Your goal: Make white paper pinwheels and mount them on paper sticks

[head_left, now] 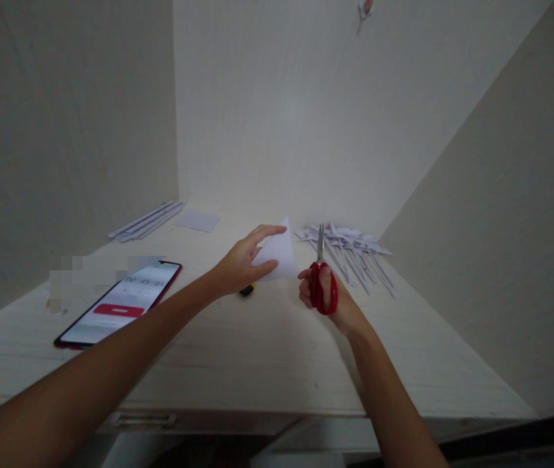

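My left hand (242, 263) pinches a white paper triangle (279, 255) between thumb and fingers, holding it above the desk. My right hand (323, 292) is closed through the red handles of a pair of scissors (321, 273), whose blades point up and away, just right of the paper. The blades look nearly closed and do not touch the paper. A small dark object with a yellow tip (246, 290) lies on the desk under my left hand.
A pile of cut white paper strips (350, 250) lies behind the scissors. More long strips (147, 220) and a small white sheet (197, 221) lie at the back left. A red-edged phone (121, 302) with a lit screen rests at the left. Walls enclose the pale wooden desk (267, 351).
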Available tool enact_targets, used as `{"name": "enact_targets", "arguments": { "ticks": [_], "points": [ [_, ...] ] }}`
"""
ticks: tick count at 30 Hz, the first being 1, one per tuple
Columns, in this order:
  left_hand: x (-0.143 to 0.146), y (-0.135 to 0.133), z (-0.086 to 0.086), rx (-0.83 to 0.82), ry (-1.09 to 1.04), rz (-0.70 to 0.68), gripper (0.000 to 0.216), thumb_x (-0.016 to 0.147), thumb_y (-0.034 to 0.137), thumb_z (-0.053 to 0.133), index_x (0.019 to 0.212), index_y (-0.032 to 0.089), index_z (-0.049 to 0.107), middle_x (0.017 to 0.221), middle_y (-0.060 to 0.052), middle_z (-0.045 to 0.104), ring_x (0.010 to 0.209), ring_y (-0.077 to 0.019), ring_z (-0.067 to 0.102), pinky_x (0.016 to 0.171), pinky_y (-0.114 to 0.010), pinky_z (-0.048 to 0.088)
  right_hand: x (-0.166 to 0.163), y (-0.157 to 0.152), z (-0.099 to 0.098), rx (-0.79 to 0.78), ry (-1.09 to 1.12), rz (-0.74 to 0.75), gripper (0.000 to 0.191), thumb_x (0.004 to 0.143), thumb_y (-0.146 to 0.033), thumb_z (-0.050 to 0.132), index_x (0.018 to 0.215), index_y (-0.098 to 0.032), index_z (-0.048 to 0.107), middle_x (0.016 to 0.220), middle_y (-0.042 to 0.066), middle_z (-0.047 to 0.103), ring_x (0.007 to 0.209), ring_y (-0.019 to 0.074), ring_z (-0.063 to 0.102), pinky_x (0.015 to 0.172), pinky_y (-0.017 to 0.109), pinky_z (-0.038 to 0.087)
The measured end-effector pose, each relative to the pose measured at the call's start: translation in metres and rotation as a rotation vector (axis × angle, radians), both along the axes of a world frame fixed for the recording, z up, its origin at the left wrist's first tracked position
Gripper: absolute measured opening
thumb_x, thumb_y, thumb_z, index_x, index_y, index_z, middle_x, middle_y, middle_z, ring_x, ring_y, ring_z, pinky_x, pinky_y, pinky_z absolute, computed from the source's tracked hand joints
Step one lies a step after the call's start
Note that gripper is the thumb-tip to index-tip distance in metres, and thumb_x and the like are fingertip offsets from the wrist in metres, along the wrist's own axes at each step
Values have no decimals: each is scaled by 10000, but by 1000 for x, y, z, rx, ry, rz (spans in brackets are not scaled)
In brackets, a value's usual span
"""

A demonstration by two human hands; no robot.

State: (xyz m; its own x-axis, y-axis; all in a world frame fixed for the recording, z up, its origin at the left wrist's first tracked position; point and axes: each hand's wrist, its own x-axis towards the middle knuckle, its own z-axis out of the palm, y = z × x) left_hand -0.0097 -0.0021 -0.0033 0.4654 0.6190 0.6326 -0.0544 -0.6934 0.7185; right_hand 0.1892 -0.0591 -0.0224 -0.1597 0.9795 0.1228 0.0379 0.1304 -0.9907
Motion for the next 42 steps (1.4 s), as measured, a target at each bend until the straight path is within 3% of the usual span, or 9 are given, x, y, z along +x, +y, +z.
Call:
{"name": "enact_targets", "arguments": {
  "ticks": [2, 5, 8, 12, 15, 20, 26, 36, 42],
  "points": [
    [0, 1, 0, 35, 24, 9, 493, 763, 185, 538, 1242, 143, 430, 1261, -139, 421, 1054, -160, 493, 813, -253, 469, 3, 4, -1, -9, -107, -132, 474, 780, -632, 413, 806, -165, 489, 559, -30, 461, 458, 104, 421, 453, 249, 299],
    [-1, 2, -1, 90, 76, 17, 477, 772, 167, 523, 1240, 151, 431, 1260, -132, 425, 1137, -175, 437, 861, -279, 455, 9, 9, -4, 55, -433, -299, 341, 691, -488, 617, 672, -173, 486, 553, -18, 478, 504, 119, 426, 504, 265, 314],
    [-2, 4, -2, 123, 102, 26, 475, 777, 163, 515, 1244, 153, 427, 1258, -131, 429, 1151, -179, 431, 889, -306, 445, 9, 13, -9, 188, -595, -347, 253, 685, -383, 636, 707, -184, 482, 644, -5, 508, 598, 135, 450, 578, 275, 335],
    [-4, 5, -2, 171, 113, 46, 481, 776, 165, 522, 1248, 152, 426, 1251, -129, 440, 1169, -195, 426, 951, -357, 404, 3, 8, -8, 176, -447, -228, 272, 754, -418, 545, 789, -214, 370, 674, -39, 434, 605, 116, 413, 579, 263, 360],
    [-4, 6, -3, 164, 116, 42, 484, 781, 166, 519, 1254, 143, 418, 1256, -133, 433, 1167, -197, 433, 958, -358, 400, 3, -1, -2, 132, -328, -12, 313, 782, -490, 504, 813, -216, 356, 710, -37, 394, 607, 102, 371, 565, 253, 349],
    [-4, 5, -4, 176, 115, 14, 480, 787, 155, 513, 1258, 151, 419, 1263, -131, 432, 1178, -182, 424, 954, -324, 406, 7, -10, 3, 61, -146, 262, 551, 655, -654, 578, 946, -210, 432, 813, -3, 381, 695, 120, 408, 632, 279, 368],
    [-4, 3, -3, 147, 140, 5, 458, 780, 154, 518, 1230, 136, 437, 1243, -123, 445, 1154, -170, 434, 907, -270, 432, 6, -15, 6, 5, -129, 414, 661, 776, -727, 193, 932, -157, 489, 685, 11, 431, 572, 129, 451, 541, 301, 361],
    [-8, 3, 3, 1, 140, -49, 467, 759, 194, 544, 1212, 131, 450, 1229, -118, 444, 1004, -148, 526, 824, -250, 458, 9, -19, 11, -67, -217, 440, 642, 800, -707, 181, 879, -145, 480, 596, 0, 462, 488, 120, 479, 458, 266, 358],
    [-3, 1, 1, 37, 208, -38, 456, 765, 198, 543, 1209, 154, 449, 1219, -107, 456, 1005, -153, 525, 831, -266, 449, 3, -16, 8, -62, -198, 402, 636, 798, -713, 151, 842, -155, 454, 607, 0, 458, 501, 122, 484, 475, 274, 354]
  ]
}}
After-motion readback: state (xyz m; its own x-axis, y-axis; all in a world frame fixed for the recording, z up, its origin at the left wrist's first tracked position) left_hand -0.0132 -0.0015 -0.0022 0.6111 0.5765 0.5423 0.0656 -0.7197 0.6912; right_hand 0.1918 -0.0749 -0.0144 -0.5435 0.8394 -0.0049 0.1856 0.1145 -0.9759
